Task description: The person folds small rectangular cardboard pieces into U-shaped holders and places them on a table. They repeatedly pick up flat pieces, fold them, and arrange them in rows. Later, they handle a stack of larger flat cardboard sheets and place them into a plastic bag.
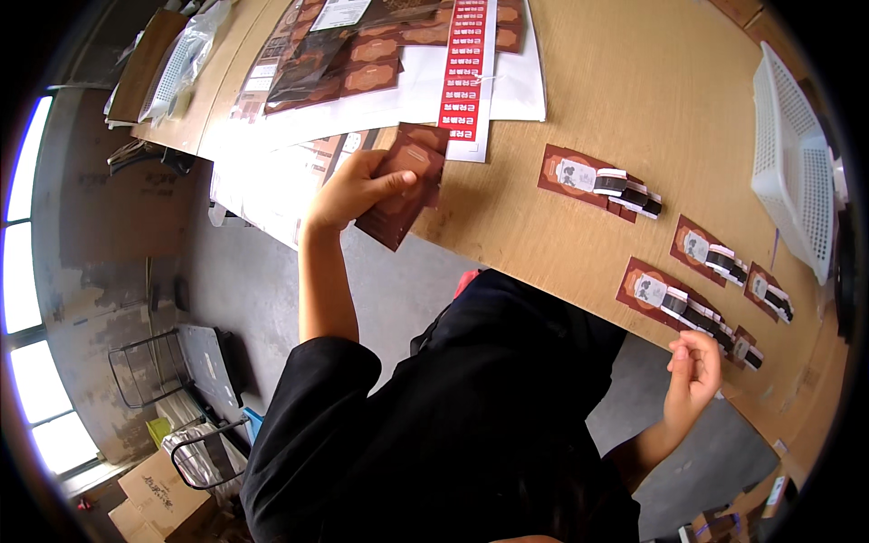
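My left hand (355, 188) grips a stack of dark brown cards (404, 188) over the near edge of the wooden table (625, 100). My right hand (695, 373) hovers at the table's edge with its fingers curled, just below a small banded brown card bundle (746, 351); I cannot make out anything in it. Several fanned bundles of brown cards with black and white bands lie in rows: one (597, 181) mid-table, another (711, 252) to its right, and a third (672, 300) close to my right hand.
A white plastic basket (793, 163) stands at the table's right. Sheets of brown printed labels (362, 56), a red and white strip (467, 65) and white paper (518, 86) cover the far left. Wire carts (163, 366) and cardboard boxes (158, 493) stand on the floor to the left.
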Available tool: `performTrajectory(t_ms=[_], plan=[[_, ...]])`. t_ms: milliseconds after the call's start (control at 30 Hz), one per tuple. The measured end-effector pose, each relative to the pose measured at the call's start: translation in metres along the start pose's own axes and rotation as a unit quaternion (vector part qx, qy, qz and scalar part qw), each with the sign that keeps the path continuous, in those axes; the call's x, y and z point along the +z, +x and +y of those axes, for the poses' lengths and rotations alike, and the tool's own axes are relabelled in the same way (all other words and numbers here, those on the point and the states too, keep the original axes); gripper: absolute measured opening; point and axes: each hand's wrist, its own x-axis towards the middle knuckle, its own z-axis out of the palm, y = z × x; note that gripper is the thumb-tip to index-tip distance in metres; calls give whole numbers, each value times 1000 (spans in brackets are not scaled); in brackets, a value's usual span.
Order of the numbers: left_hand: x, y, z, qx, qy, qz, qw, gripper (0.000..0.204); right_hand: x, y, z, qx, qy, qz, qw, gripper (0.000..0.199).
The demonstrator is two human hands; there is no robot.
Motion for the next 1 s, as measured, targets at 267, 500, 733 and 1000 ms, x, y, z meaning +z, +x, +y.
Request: performTrajectory(t_ms=[267, 500, 733, 1000], plan=[[50, 19, 7, -19, 190, 82, 978, 39, 15, 1, -9, 13, 13, 10, 1000, 11], [56, 21, -1, 58, 309, 199, 928, 32, 15, -7, 15, 51, 60, 9, 997, 8], [63, 22, -1, 101, 316, 216, 918, 24, 21, -5, 12, 1, 57, 1, 998, 8], [60, 23, 4, 110, 299, 233, 919, 23, 27, -10, 15, -38, 68, -16, 997, 9]])
